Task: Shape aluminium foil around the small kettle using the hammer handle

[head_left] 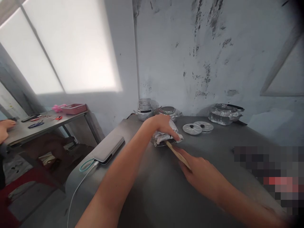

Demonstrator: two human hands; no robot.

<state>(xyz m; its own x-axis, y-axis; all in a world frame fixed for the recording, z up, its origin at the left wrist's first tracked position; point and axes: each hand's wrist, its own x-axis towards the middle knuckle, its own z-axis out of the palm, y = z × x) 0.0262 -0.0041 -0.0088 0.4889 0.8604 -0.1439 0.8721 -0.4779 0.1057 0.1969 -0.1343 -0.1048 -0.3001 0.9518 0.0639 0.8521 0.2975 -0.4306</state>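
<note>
My left hand (162, 126) is closed over a small foil-wrapped pan (163, 138) on the grey table (152, 190), pressing it from above. My right hand (198, 172) grips a thin wooden stick (177, 153), with the forefinger laid along it. The stick's far end reaches under the foil at the pan's near edge. What is inside the pan is hidden by my left hand.
Two round metal lids (198, 127) lie behind the pan. Foil-covered pots (224, 114) and metal tins (145, 109) stand along the stained wall. A power bank (108, 149) with a cable lies at the table's left edge. Another person's hand (5, 126) rests on a side table (45, 122).
</note>
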